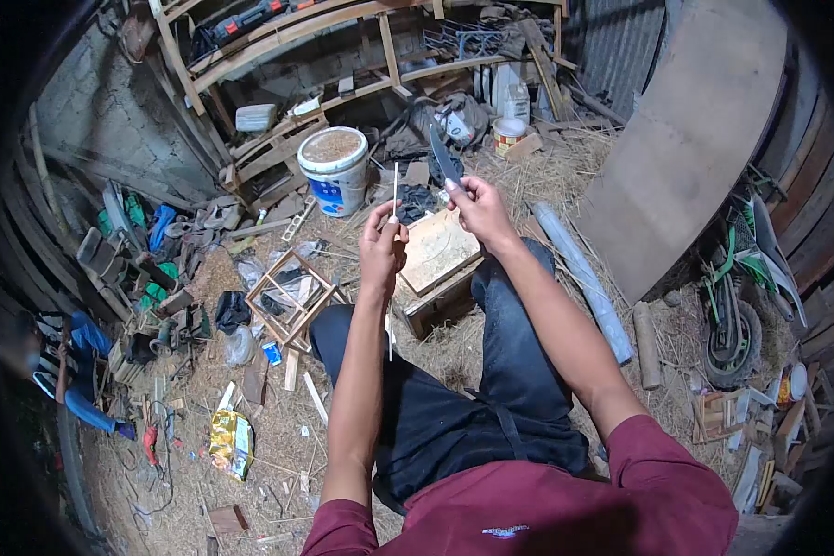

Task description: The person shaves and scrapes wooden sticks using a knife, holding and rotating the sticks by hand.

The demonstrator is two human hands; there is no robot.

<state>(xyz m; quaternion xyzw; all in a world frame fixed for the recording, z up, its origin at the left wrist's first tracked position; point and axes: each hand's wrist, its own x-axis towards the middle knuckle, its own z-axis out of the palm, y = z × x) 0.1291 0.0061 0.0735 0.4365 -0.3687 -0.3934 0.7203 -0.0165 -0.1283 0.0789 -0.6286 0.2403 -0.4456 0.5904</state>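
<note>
My left hand (384, 243) is closed round a thin pale stick (396, 185), which stands nearly upright and shows above and below the fingers. To the right, my right hand (477, 208) grips a knife (443, 153) near its lower end, the blade pointing up and slightly left. The knife and the stick are apart. Below and between my hands is a low wooden box (440, 255) with a flat top, just in front of my knees. A small wooden frame (292, 296) sits on the ground left of my left knee.
A white bucket (335, 176) stands beyond my left hand. A grey roll (584, 283) lies right of my knee, near a large board (686, 139) and a small bike (732, 334). Another person (83, 371) is at the far left. A gold bag (231, 443) lies on the ground.
</note>
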